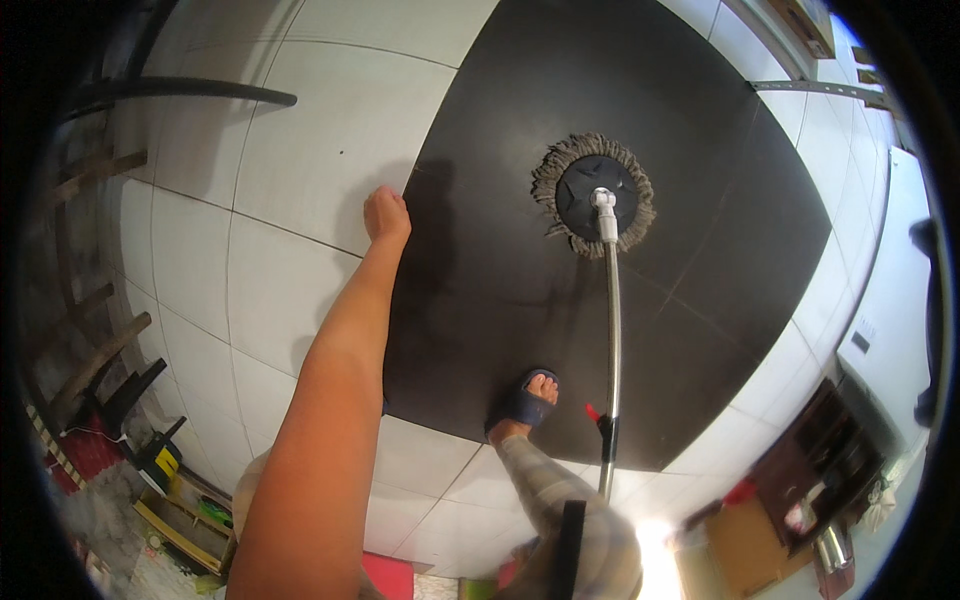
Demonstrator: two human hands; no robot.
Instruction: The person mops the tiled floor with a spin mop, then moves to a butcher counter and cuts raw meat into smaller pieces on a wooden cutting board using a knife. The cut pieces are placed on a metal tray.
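My left hand point(387, 215) is stretched forward over the floor at the end of a bare forearm. Its fingers are curled in, and nothing shows in them. To its right, a round mop point(597, 198) with a grey string fringe and a black disc lies flat on the dark tiles point(500, 260). A white swivel joint ties the mop head to a metal pole point(613, 340), which carries a red clip point(593, 411) low down. The pole runs down toward my leg, where its upper end passes out of sight. My right hand is not visible.
My foot in a dark slipper point(525, 397) stands on the dark tiles' near edge. White tiles point(320, 130) surround them. A black bar point(190, 90) and wooden legs are at the left, near a box of odds and ends point(185, 520). A dark cabinet point(820, 465) stands at right.
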